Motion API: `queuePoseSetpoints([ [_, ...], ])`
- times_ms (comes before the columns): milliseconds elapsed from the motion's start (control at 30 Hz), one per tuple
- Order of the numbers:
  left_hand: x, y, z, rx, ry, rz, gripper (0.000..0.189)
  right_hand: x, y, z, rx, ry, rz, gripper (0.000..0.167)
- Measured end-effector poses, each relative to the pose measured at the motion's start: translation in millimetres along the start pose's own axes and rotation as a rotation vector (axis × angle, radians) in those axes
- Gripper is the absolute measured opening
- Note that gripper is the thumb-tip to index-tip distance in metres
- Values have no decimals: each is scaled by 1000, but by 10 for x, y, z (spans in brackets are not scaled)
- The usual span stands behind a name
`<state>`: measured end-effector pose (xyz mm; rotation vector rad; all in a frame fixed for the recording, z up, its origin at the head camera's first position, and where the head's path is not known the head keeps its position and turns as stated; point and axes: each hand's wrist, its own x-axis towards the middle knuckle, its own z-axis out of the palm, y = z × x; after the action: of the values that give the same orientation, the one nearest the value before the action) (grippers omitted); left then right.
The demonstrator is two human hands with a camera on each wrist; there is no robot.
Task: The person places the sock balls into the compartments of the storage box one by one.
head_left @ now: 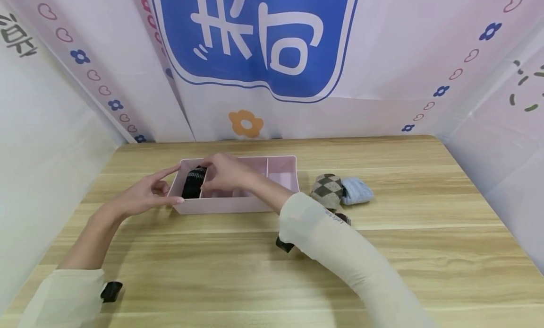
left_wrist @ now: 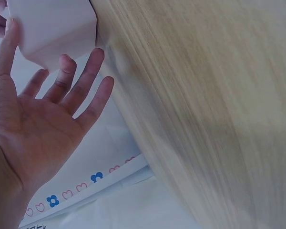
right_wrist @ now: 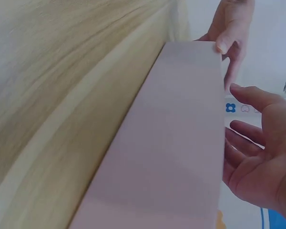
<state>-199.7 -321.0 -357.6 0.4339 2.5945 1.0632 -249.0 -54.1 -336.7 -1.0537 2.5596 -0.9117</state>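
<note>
A pink divided storage box (head_left: pixel 238 206) sits toward the back of the table. My left hand (head_left: pixel 146 191) holds its left end between thumb and index finger, at the front and back corners; the other fingers (left_wrist: pixel 88 78) spread beside it in the left wrist view. A black rolled sock with pale stripes (head_left: pixel 194 182) lies in the leftmost compartment. Over the box, right beside the sock and the first divider, is my right hand (head_left: pixel 227 173), thumb and fingers apart. The right wrist view shows that hand (right_wrist: pixel 262 152) with loosely bent fingers, partly hidden by the box wall.
Right of the box lie an argyle sock bundle (head_left: pixel 327 191) and a light blue sock bundle (head_left: pixel 357 191). A dark brown bundle (head_left: pixel 343 218) is partly covered by my right sleeve. A printed cloth (head_left: pixel 365 115) hangs behind the wooden table (head_left: pixel 221 271).
</note>
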Motion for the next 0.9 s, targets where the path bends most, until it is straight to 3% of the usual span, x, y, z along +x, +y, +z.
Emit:
queuePoseSetpoints([
  [167,9,-16,7,-6,4,7,95,-112,-3,-149,-26,32,-13,63],
  [400,5,-4,8,-8,0,0,96,-342,43,-423,25,25,-32,58],
  [900,5,1,1,14,3,6,96,-878,422,-852,140,69,23,54],
])
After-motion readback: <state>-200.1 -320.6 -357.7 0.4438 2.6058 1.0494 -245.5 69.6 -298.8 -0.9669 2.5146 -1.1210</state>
